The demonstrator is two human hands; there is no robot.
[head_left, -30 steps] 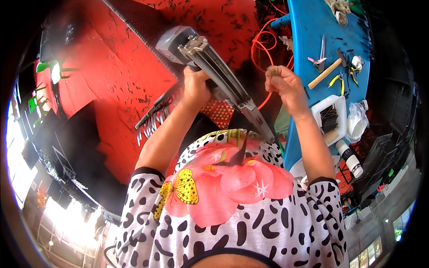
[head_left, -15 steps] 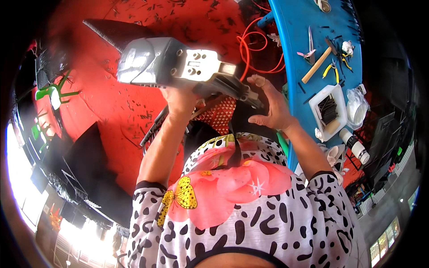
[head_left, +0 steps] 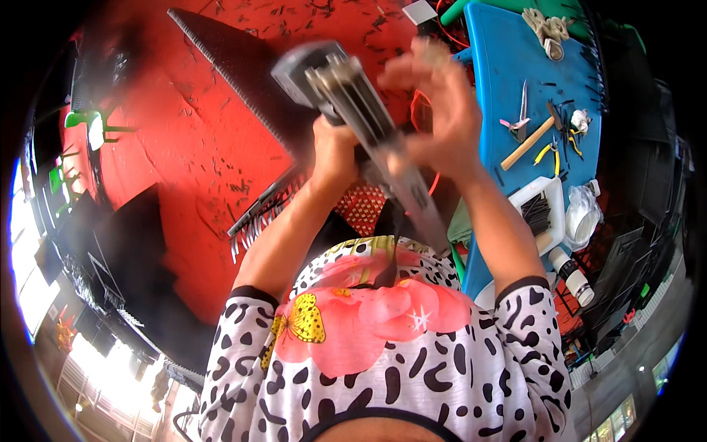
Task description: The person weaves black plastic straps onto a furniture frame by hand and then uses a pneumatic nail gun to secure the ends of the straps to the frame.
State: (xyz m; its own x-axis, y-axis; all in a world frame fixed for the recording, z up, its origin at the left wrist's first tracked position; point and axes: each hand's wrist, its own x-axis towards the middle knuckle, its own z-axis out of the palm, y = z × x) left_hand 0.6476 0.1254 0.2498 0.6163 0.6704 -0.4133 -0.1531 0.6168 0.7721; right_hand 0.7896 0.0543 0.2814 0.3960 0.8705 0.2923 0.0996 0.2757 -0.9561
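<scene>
My left hand (head_left: pixel 336 151) is closed around the grip of a grey and black pneumatic staple gun (head_left: pixel 364 110), held up in front of my body. The gun's rounded grey head points to the far left, and its long rail slants down toward my waist. Motion blurs part of it. Just right of the rail is my right hand (head_left: pixel 449 110), fingers spread and smeared by motion. Its thumb overlaps the rail's side; whether it touches, I cannot tell. Behind the gun a dark panel with a ridged edge (head_left: pixel 236 74) reaches across the far left.
At right, a blue table (head_left: pixel 508 59) bears a hammer (head_left: pixel 529 144), yellow-handled pliers (head_left: pixel 548 155), scissors (head_left: pixel 521 118), gloves (head_left: pixel 546 33) and a white bin (head_left: pixel 556 195) of dark strips. A red hose (head_left: pixel 421 110) runs behind my right hand. Dark scraps litter the red floor (head_left: pixel 147 169).
The staple gun has swung to the right and turned, its rail now slanting toward my waist. My right hand has risen alongside it. More of the dark panel shows.
</scene>
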